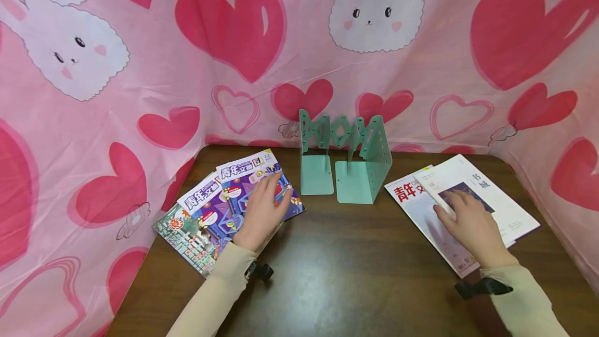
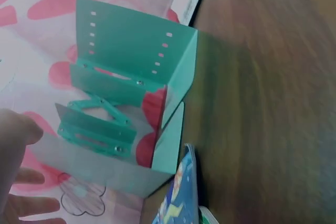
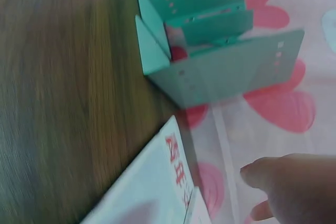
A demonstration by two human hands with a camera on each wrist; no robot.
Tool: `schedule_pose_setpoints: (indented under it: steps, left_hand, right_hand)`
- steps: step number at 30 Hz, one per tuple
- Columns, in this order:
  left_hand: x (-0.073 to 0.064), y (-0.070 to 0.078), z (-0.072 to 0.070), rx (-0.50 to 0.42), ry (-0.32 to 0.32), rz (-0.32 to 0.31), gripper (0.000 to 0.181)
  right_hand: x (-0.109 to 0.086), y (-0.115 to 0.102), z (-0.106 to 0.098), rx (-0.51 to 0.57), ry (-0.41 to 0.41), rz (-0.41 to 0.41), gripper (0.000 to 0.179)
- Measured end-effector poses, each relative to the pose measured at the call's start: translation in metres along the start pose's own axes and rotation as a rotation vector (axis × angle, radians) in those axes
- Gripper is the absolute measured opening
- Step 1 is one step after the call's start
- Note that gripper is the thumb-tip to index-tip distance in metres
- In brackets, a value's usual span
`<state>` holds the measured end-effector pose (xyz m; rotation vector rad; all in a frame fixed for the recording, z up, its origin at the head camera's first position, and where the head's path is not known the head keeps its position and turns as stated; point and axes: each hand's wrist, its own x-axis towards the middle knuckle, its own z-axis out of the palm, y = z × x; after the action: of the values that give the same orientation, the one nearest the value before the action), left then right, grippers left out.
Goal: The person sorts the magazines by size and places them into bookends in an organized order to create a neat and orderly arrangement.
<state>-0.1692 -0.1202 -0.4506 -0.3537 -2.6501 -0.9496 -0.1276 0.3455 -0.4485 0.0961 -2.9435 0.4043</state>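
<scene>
Flatly, the left hand [image 1: 262, 209] presses magazines [image 1: 224, 207], the right hand [image 1: 472, 228] presses books [image 1: 496, 196], a bookend [image 1: 348, 157] between them.

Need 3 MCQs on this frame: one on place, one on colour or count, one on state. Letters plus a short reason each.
1. Where does the bookend stand?
A. between the two stacks, at the back of the table
B. on the left magazines
C. at the front edge

2. How many magazines are fanned under the left hand?
A. one
B. three
C. six

3. How is the right hand?
A. clenched in the air
B. lifting a book upright
C. resting flat on the right stack

Key: 1 A, it stands between both stacks near the cloth. 2 B, three overlapping covers show. 3 C, straight fingers lie on the top cover.
</scene>
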Motion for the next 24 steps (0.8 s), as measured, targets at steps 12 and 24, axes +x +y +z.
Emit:
schedule_pose_setpoints:
  steps: [12,24]
  left_hand:
    - [0.032,0.017,0.011,-0.202,-0.018,-0.034,0.054]
    - [0.059,0.028,0.019,-0.217,-0.018,-0.061,0.050]
  right_hand:
    - [0.014,0.046,0.002,-0.040,-0.269,0.087,0.084]
    - [0.026,0.062,0.013,-0.053,-0.357,0.174,0.104]
